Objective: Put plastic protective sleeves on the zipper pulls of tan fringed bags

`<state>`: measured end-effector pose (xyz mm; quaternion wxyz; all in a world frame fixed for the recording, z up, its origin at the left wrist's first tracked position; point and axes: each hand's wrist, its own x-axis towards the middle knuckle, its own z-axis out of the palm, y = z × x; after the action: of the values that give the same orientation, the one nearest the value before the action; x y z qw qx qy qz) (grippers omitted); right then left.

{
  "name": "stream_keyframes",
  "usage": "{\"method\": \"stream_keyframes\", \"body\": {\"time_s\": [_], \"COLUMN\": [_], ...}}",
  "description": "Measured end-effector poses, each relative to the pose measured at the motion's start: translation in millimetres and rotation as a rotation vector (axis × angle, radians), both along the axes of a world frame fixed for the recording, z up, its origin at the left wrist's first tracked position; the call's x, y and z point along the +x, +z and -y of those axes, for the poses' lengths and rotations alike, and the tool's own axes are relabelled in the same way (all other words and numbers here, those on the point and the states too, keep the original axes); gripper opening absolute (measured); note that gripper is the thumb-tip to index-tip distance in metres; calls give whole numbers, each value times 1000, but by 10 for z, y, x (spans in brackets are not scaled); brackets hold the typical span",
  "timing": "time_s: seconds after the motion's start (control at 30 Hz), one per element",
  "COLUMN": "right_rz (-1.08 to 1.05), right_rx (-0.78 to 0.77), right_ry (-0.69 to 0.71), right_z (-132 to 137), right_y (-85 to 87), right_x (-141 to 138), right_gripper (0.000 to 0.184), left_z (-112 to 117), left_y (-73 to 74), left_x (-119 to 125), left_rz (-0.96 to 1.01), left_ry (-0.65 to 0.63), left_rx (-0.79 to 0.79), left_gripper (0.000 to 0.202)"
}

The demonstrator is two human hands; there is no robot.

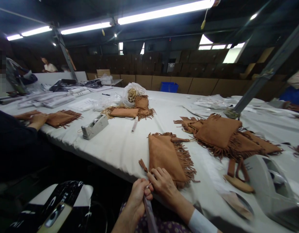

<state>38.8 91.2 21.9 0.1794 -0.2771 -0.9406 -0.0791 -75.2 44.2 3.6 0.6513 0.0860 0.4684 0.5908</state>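
My left hand (pixel 137 198) is closed around a long grey rod (pixel 149 215) that runs down toward my lap. My right hand (pixel 164 185) pinches a narrow tan suede strap (pixel 143 165) beside my left fingers, with a thin white stick (pixel 148 185) showing between the hands. A fringed tan suede bag (pixel 165 158) lies just beyond my right hand, nearly touching it. Further right is a pile of similar fringed bags (pixel 222 136). Short suede strips (pixel 236 174) lie near my right side.
A grey tape dispenser (pixel 273 184) stands at the right on the white-covered table (pixel 120 152). A co-worker's hands (pixel 37 118) rest on a fringed bag (pixel 63 118) at the left. Another dispenser (pixel 94 127), plastic bags, and papers lie further along.
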Motion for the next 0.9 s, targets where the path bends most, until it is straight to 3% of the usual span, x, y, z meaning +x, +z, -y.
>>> {"method": "stream_keyframes", "body": {"time_s": [0.17,0.3,0.4,0.53,0.67,0.8,0.9], "right_rz": [-56,-116,-170,-250,-273,-259,-248], "right_rx": [-31,-45,-54,-76,-76,-107,-146], "right_ry": [-39,-63,-28,12,46,66,80], "right_z": [-3,-46,-49,-31,-4,28,43], "right_y": [-145,-275,-339,-361,-336,-329,-334], "right_x": [78,249,367,447,487,523,538], "right_gripper": [19,31,38,38,35,37,43], "left_z": [63,105,41,-111,-230,-273,-239], "left_y": [-130,-256,-242,-171,-164,-134,-108], "left_x": [85,-1,-119,-120,22,101,89], "left_rz": [-13,-316,-540,-530,-549,-680,-912], "left_ry": [-47,-83,-40,-8,10,-23,-38], "left_rx": [-5,45,95,89,52,117,194], "left_gripper": [26,39,52,57,51,31,18]}}
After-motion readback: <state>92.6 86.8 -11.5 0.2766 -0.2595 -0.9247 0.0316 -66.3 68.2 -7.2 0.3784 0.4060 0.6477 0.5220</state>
